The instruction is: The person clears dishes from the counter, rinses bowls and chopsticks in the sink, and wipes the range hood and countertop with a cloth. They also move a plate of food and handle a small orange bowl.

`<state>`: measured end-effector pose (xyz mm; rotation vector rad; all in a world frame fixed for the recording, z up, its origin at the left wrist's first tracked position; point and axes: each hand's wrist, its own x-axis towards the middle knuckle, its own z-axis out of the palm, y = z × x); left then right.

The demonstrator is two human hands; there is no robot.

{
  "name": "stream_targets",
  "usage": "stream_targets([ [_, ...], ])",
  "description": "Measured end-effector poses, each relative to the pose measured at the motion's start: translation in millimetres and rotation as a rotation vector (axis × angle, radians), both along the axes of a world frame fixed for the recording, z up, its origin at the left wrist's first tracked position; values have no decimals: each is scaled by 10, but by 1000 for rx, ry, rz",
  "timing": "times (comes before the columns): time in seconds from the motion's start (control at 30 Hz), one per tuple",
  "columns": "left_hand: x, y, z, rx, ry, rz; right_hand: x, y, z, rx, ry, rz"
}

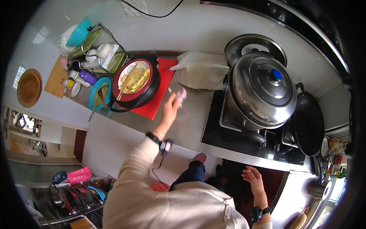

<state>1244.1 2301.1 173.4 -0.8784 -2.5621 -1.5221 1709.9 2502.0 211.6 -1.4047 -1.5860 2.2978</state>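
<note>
My left hand (168,108) is over the steel counter, its fingers closed on a small crumpled pinkish-white item (180,94), blurred, perhaps a cloth or wrapper. Left of it, a plate of folded yellow egg pancake (138,80) with wooden chopsticks (128,81) across it rests on the round dark red top of a black electric pan (153,91). That pan stands on a red mat (167,74). My right hand (253,176) is low in front of the stove edge, fingers slightly curled and apart, with nothing in it.
A large lidded steel steamer pot (260,91) stands on the black gas stove (213,126), beside a black wok (308,126). A beige cloth (200,70) lies at the wall. A blue bowl (92,98) with utensils, bottles (87,77) and a dish rack (125,57) are at the left.
</note>
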Motion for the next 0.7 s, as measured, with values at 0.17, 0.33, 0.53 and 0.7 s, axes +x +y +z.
stream_targets([
  [0.17,-1190,141,-552,-725,253,-54,-161,-135,-76,32,-35,13],
  [0.33,-1179,24,-861,-579,439,-35,-211,-138,-78,34,-92,-19],
  [0.53,121,-257,-657,-505,342,-236,-53,-156,-106,77,-176,-185],
  [0.7,-136,568,-687,-246,244,-250,-48,-309,-154,27,-164,-138],
])
